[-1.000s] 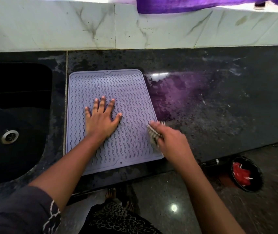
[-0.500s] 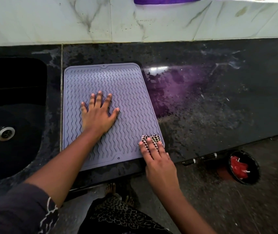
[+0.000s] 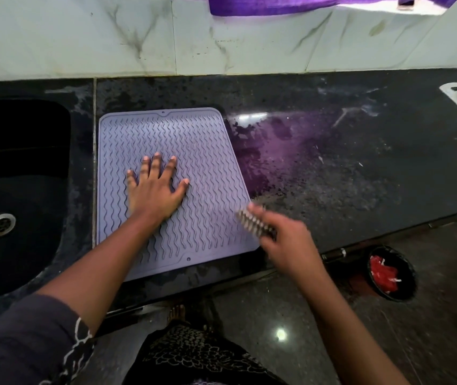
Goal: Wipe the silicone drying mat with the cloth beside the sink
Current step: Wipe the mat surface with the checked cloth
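Along the mat's (image 3: 199, 151) edge, the cloth (image 3: 252, 223) moved up.

sleeve (image 3: 21, 343): dark grey, white pattern | garment (image 3: 194, 357): black, pale floral print | forearms bare

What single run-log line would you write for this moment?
step: wipe | left hand: flat on mat | right hand: grips cloth at mat's right edge

Mat (image 3: 199, 151) lies on the counter (image 3: 360, 176), just right of the sink (image 3: 13, 190), near the front edge. Left hand (image 3: 155, 190) rests flat on its middle. Right hand (image 3: 288, 237) holds the cloth (image 3: 252, 222) at the mat's right edge, near the front corner.
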Demonstrator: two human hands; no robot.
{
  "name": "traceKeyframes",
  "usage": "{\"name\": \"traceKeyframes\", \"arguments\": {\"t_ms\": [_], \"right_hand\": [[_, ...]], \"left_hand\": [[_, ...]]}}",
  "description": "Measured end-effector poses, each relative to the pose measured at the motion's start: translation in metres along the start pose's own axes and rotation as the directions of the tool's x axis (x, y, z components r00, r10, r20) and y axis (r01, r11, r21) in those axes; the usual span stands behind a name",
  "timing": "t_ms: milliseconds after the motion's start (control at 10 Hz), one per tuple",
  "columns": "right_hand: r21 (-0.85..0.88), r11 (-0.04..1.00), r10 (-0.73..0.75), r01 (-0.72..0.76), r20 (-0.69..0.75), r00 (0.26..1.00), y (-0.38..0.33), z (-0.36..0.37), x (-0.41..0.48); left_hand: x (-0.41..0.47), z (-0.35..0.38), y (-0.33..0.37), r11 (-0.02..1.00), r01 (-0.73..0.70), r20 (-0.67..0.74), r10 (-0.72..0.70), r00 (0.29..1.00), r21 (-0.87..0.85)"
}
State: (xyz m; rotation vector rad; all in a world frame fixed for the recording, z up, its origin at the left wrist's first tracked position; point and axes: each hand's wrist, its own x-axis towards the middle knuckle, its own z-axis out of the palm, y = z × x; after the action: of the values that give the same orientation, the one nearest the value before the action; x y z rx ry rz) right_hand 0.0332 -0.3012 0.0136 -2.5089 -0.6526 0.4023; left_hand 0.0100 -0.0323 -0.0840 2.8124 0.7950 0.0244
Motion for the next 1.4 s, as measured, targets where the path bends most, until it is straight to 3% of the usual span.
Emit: {"name": "traceKeyframes", "arguments": {"t_ms": [100,200,400,500,600,700,900,1100,1300,1400], "right_hand": [[-0.07,0.988,-0.139,0.134,-0.075,0.987,-0.008,0.019,0.041],[-0.359,0.911,-0.179,0.201,0.093,0.979,-0.007,0.054,0.052],[-0.335,0.922,-0.138,0.194,0.183,0.973,0.011,0.056,-0.024],[-0.254,0.957,-0.102,0.141,0.16,0.982,0.007,0.036,-0.031],[-0.299,0.95,-0.084,0.094,0.045,0.995,-0.006,0.031,-0.033],[-0.342,0.938,0.023,0.053,0.215,0.976,-0.03,0.055,-0.051],[-0.28,0.926,-0.14,0.252,0.363,0.921,-0.068,0.078,-0.058],[-0.392,0.919,-0.028,0.042,0.042,0.999,-0.015,0.045,-0.051],[-0.34,0.939,0.06,-0.045,0.033,0.998,0.006,0.018,-0.034],[-0.215,0.975,0.06,-0.057,0.008,0.998,-0.011,0.008,-0.017]], "left_hand": [[0.0,0.0,0.0,1.0,0.001,-0.001,-0.001,1.0,0.004],[0.0,0.001,0.001,1.0,-0.002,-0.007,0.001,1.0,-0.006],[0.0,0.001,0.0,1.0,0.005,-0.004,-0.005,1.0,0.005],[0.0,0.0,0.0,1.0,0.001,-0.004,-0.001,1.0,0.003],[0.0,0.0,0.0,1.0,0.003,-0.009,-0.003,1.0,0.002],[0.0,0.0,0.0,1.0,-0.002,-0.004,0.002,1.0,0.004],[-0.001,-0.001,0.0,1.0,-0.002,-0.009,0.002,1.0,0.003],[0.001,0.002,-0.002,1.0,0.001,0.004,-0.001,1.0,0.029],[0.0,0.001,-0.001,1.0,0.0,0.008,0.0,1.0,0.021],[0.0,0.0,-0.002,1.0,-0.009,0.008,0.009,1.0,0.001]]}}
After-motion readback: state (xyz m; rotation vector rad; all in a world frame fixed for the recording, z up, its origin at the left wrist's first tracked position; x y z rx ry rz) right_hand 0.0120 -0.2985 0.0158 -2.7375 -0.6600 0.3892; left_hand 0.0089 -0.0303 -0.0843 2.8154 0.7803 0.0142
